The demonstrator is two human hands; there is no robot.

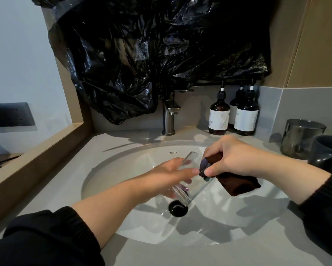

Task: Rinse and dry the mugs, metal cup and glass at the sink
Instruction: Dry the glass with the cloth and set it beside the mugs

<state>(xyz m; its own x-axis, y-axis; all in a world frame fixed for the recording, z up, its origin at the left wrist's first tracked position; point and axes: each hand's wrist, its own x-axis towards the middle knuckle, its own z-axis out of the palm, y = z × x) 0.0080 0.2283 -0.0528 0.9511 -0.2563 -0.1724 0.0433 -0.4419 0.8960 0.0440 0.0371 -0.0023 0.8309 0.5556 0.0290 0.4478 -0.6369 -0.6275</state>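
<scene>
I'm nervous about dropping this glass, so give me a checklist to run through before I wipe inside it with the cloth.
1. Left hand grips the glass: ok, fingers curled round it.
2. Glass over the sink: ok, tilted above the basin.
3. Right hand holds the cloth at the glass's mouth: ok.
4. Faucet off: ok, no stream visible.
5. Inside of glass dry: cannot tell.
6. Metal cup and mug out of the way: ok, standing at right.
</scene>
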